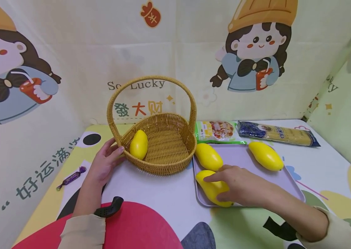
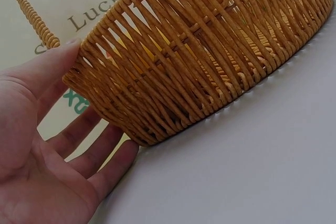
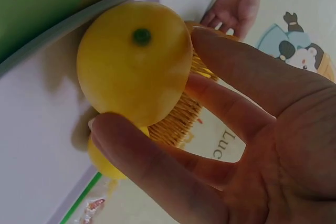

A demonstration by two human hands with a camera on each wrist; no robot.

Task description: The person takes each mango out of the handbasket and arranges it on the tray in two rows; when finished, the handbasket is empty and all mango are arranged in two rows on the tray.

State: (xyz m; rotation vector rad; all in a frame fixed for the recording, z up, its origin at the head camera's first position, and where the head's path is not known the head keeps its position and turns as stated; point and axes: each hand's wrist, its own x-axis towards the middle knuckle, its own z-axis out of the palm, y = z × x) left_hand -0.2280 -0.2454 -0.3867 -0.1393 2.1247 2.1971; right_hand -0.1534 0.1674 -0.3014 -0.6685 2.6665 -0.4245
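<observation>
A wicker basket (image 1: pixel 163 169) with a tall arched handle stands left of centre, with one yellow mango (image 1: pixel 139 144) inside at its left. My left hand (image 1: pixel 105 162) grips the basket's left side, thumb at the rim and fingers along the outer wall, as the left wrist view shows. Over the lilac tray (image 1: pixel 237 152), my right hand (image 1: pixel 240 183) holds the nearest mango (image 1: pixel 209 186) between thumb and fingers; in the right wrist view its rounded end with a green stem spot (image 3: pixel 142 36) faces the camera. Another mango (image 1: pixel 209 157) lies just behind it, and one (image 1: pixel 266 156) at the tray's right.
Behind the tray lie a green-edged food packet (image 1: pixel 220 131) and a long blue-and-gold packet (image 1: pixel 278 134). A purple wrapped candy (image 1: pixel 71 178) is at the far left. A printed cloth (image 1: pixel 175 62) hangs behind the table.
</observation>
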